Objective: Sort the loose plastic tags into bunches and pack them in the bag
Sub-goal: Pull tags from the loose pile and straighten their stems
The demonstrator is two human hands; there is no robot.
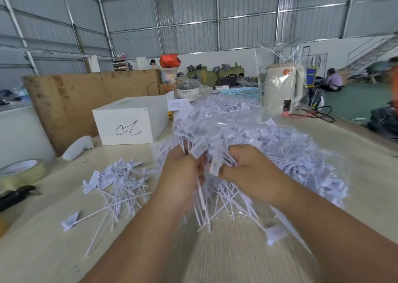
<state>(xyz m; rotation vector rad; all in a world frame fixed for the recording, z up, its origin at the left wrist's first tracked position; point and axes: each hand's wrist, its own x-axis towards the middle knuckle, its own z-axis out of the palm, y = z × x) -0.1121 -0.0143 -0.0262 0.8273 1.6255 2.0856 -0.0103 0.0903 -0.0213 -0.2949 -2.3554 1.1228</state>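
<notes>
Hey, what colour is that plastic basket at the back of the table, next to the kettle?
Light blue with a lattice of holes; the basket shows in the head view.

White plastic tags point(247, 144) cover the pale wood-grain worktop point(53, 250). The white box point(131, 121) carries a black scribble. Toward the far edge stand a cream kettle point(282, 86), a light-blue perforated basket point(241, 92) and an orange bag point(169, 60).
</notes>
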